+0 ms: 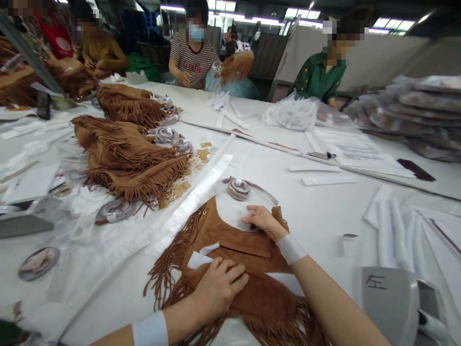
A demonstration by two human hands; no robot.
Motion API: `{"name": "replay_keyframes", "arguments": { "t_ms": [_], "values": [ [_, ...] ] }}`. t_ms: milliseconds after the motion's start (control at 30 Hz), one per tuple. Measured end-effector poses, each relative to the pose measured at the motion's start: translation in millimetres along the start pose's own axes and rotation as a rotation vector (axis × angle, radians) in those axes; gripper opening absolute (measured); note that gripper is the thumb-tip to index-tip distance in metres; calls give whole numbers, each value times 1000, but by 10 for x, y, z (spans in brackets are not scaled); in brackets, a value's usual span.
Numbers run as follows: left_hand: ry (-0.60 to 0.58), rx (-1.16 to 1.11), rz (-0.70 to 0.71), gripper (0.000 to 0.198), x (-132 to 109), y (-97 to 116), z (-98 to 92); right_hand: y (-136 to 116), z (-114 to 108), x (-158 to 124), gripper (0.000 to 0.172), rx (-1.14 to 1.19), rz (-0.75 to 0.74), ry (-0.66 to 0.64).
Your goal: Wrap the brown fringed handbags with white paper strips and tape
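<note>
A brown suede fringed bag lies on the white table in front of me, its long fringe spread to the left and along the bottom. My left hand rests on the bag's front, fingers slightly apart and bent over the suede. White paper shows beside those fingers, near the zip. Over the bag's upper right edge is my right hand, fingers bent and drawn together; what they may hold is hidden. Just beyond it lies the bag's strap, coiled and wrapped in pale material.
More fringed bags lie at left, beside yellowish tags. A grey box marked with ink stands at right. Wrapped goods are stacked at far right. Several people work across the table, one in a striped shirt.
</note>
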State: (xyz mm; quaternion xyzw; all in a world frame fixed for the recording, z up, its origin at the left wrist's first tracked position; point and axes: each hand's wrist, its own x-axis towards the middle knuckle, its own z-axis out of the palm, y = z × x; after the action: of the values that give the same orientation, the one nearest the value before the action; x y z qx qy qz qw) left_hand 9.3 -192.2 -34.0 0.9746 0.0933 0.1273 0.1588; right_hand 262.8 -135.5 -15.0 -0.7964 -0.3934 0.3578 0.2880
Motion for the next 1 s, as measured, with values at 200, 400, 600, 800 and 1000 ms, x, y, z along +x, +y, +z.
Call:
{"name": "replay_keyframes", "arguments": {
  "t_ms": [200,400,600,800,1000],
  "values": [
    [35,-5,0,34,-14,-2,32,-49,-76,199,10,-67,-35,57],
    [-16,-18,3,36,9,-11,5,-170,-108,367,8,-171,-141,164],
    [-20,-9,7,37,10,-17,16,-289,-208,360,9,-218,-228,257],
    [-46,20,-6,40,-9,5,13,-508,-370,-133,12,-216,-355,326],
    [-66,-23,6,44,-28,3,-26,-204,-44,-1313,21,-209,-600,268]
  ]
}}
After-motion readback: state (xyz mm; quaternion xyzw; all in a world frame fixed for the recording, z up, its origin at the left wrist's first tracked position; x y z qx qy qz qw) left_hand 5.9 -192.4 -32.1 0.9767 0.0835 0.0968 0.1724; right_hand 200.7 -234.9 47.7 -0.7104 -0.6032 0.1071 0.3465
